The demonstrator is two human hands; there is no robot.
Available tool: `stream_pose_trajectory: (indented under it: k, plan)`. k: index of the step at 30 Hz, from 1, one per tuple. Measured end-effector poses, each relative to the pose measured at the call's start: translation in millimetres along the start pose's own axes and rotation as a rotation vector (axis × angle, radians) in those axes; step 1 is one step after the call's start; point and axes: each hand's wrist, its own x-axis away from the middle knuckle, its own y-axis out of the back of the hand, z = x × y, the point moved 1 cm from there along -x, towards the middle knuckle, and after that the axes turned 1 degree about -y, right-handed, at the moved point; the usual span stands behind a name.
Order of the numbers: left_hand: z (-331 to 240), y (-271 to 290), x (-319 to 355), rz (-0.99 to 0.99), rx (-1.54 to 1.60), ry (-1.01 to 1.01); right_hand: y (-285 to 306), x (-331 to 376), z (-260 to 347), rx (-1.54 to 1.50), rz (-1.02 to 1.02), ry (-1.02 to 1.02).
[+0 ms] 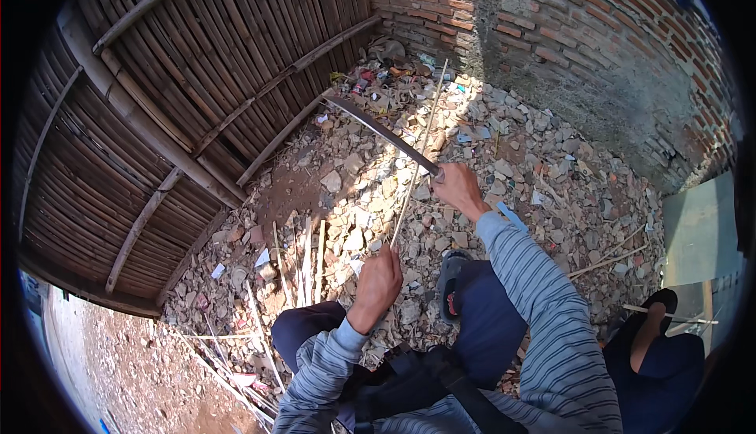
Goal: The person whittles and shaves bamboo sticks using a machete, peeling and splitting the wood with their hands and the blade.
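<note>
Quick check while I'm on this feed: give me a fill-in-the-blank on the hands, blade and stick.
The right hand grips the handle of a long ____.
The left hand holds a thin bamboo ____.
The blade crosses the stick above rubble-strewn ____.
Behind the rubble stands a ____ wall.

Missing words: blade; stick; ground; brick

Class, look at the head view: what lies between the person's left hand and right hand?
A thin bamboo strip runs between left hand and right hand, over stony rubble.
</note>
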Motion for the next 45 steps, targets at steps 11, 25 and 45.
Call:
stream_pose_trajectory:
  k: [11, 25, 45]
  plan:
    - [-4, 33, 23, 0.300, 0.494, 0.287, 35, 24, -4, -0.784, 0.241, -0.028]
    - [-47, 102, 20, 0.628, 0.443, 0.393, 61, 61, 51, -1.511, 0.427, -0.227]
    - [12, 2, -51, 0.267, 0.456, 0.289, 37, 56, 19, -0.361, 0.146, 0.148]
